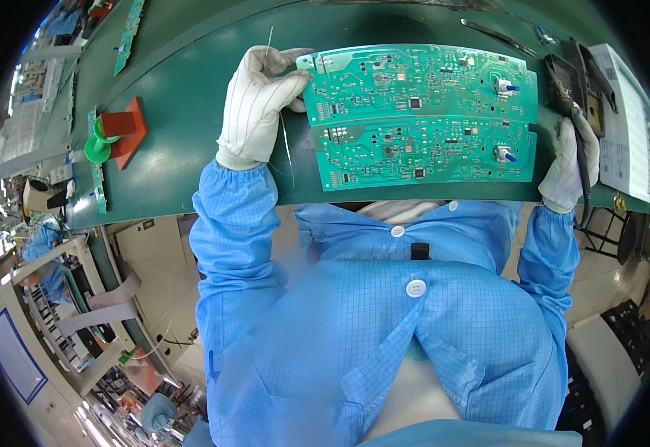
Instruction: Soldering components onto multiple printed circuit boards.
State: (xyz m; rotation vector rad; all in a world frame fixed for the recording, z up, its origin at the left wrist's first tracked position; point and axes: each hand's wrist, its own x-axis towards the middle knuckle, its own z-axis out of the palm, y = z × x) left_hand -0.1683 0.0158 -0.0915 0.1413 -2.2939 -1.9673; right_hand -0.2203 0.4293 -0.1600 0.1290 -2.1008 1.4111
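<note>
Circuit panel [418, 118], made of two green boards joined along a long seam, lay before a worker in a blue smock [414, 335] on a green workbench [176, 89], seen from head height. The gloved left hand [260, 104] pinched the panel's far left corner between thumb and fingers, presumably to steady it while leaving its face uncovered. A thin strand [288, 145] trailed from that same glove, left of the panel; how the fingers trapped it, I could not tell.

Just beyond the panel's right edge, the gloved right hand [569, 160] was curled around a dark tool [585, 160], its fingertips partly hidden. A dark holder [561, 74] stood beside that edge, probably placed for a short reach. Each board carried a blue-shafted part [506, 87] near its right end, facing the tool side.

Tweezers [498, 37] rested past the panel's far right corner, seemingly parked out of the way. Well left of the panel stood a red stand [131, 134] with a green spool [98, 143] against it; farther right, past the holder, sat a pale case [626, 123].

Small white markings dotted the boards, too fine to read from where I stood. No brand or label was legible.
</note>
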